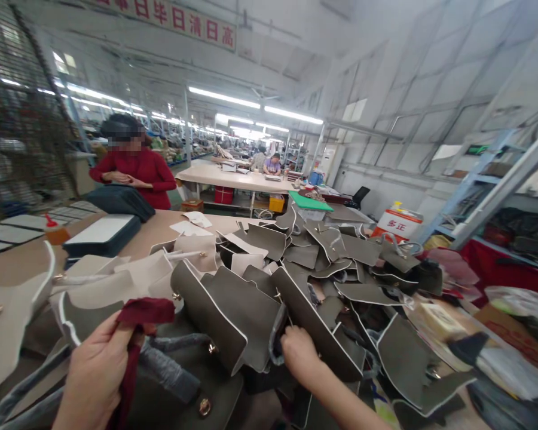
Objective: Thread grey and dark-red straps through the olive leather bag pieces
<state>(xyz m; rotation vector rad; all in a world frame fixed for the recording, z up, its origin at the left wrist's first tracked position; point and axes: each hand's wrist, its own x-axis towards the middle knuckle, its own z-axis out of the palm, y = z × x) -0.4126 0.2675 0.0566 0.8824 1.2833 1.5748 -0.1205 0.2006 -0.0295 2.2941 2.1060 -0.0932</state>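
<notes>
The landmark is a loose heap of olive-grey bag panels [246,316] with white piped edges, which fills the near part of a work table [159,226]. At the heap's near edge, the left hand [94,373] pinches a strip of burgundy cloth [143,310] between thumb and fingers. The right hand [300,355] rests against the heap with its fingers curled out of sight beside a grey strap [275,346], so I cannot tell whether they grip it. Pale beige panels [138,280] lie left of the heap, and a bottle with a red nozzle [56,234] stands farther left. Beyond the heap, a person in a red top [132,176] stands at the table. The pile looks unstable: pulling a low piece could slide panels over the edge, and gold-tone studs [205,407] could snag the strap or cloth.
</notes>
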